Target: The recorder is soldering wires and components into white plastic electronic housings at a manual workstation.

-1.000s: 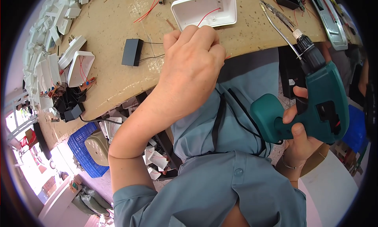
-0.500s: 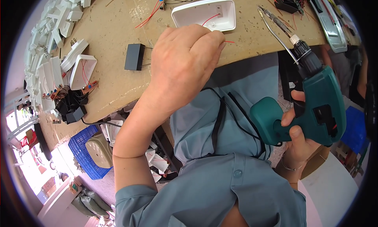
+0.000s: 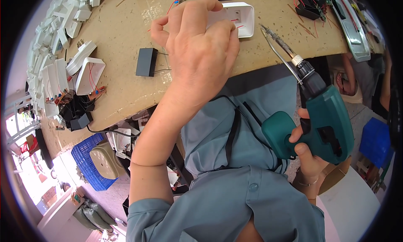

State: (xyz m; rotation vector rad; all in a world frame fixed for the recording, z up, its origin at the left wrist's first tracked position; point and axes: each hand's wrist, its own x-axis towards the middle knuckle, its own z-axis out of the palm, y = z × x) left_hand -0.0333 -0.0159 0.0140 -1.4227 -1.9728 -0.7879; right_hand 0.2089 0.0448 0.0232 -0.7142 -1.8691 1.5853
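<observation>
My left hand (image 3: 197, 53) is over the near left part of a white plastic housing (image 3: 249, 17) on the table. Thumb and index finger are pinched together at a thin red wire (image 3: 240, 27), whose end sticks out to the right; the other fingers are lifted and spread. Gripped by its handle, a green soldering gun (image 3: 333, 116) is in my right hand (image 3: 308, 160). Its hot tip and curved metal feed tube (image 3: 282, 59) point up and left, short of the housing. Left of my left hand lies a black box (image 3: 146, 62) with two leads.
White plastic shells (image 3: 58, 28) are heaped along the left edge, with wired circuit boards (image 3: 63, 98) near them. Black parts with red wires (image 3: 310, 5) and a clear tray (image 3: 350, 28) are at the far right. A blue basket (image 3: 90, 162) stands below the left edge.
My left hand has moved up toward the housing, its outer fingers spreading. The soldering gun has shifted left and slightly down, its tip closer to the housing.
</observation>
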